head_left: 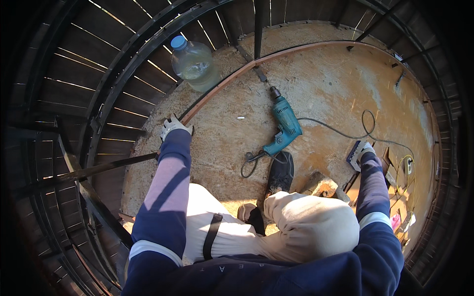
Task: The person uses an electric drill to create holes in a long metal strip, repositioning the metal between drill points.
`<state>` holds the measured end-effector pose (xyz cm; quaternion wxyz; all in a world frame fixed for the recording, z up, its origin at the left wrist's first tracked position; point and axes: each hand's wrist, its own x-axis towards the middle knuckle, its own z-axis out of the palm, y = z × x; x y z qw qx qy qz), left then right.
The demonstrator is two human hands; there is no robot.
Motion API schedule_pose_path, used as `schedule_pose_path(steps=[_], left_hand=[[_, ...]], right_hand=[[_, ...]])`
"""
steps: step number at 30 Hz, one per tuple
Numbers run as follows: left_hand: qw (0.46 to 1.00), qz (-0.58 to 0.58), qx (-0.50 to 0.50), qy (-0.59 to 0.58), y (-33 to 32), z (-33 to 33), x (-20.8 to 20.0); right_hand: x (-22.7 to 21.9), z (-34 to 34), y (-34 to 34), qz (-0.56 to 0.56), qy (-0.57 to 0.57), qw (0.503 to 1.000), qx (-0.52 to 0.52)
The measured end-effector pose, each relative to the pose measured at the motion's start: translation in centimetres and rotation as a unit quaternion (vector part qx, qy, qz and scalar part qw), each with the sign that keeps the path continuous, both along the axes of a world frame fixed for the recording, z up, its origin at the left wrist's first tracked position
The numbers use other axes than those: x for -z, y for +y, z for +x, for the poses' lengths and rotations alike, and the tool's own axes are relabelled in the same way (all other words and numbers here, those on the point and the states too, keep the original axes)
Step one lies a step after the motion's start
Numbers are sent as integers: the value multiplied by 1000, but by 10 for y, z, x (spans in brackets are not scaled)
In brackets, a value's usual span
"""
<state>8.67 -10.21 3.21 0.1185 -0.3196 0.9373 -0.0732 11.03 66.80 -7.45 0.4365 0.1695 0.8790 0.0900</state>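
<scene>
My left hand (174, 126), in a pale glove, is closed at the near left end of a long reddish-brown bar (221, 87). The bar runs away across the rusty board and looks curved in this wide view. Over on the right, my gloved right hand (367, 148) grips a dark blue-purple brush-like block (354, 155) with a pale edge; its exact kind is unclear. Between my hands a teal corded power drill (285, 121) lies on the board, chuck pointing away from me. Neither hand touches the drill.
A large clear bottle (194, 64) with a blue cap stands at the far left. The drill's cord (340, 129) loops rightward. Wood blocks (321, 186) and scraps (395, 182) lie by my right arm. Dark metal bars (94, 170) cross on the left. My shoe (280, 172) rests beside the drill.
</scene>
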Motion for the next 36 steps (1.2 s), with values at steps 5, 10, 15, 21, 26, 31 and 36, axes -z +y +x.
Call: schedule_pose_path(steps=[5, 10, 15, 21, 26, 31, 36], left_hand=[[915, 370, 71, 144, 61, 7, -74], [839, 491, 233, 29, 126, 84, -91], [783, 481, 362, -156, 145, 82, -98], [798, 461, 331, -202, 147, 69, -88], [724, 552, 395, -122, 139, 79, -99], [751, 496, 391, -194, 164, 73, -89], [764, 515, 331, -205, 155, 62, -95]], right_hand=[[-11, 31, 59, 65, 103, 992, -11], [-9, 28, 35, 97, 45, 993, -45], [-6, 11, 16, 78, -49, 967, -236], [36, 15, -53, 64, -61, 942, -324], [8, 1, 171, 196, -25, 863, -465], [72, 40, 67, 45, -26, 985, -166], [-29, -5, 26, 57, -59, 984, -158]])
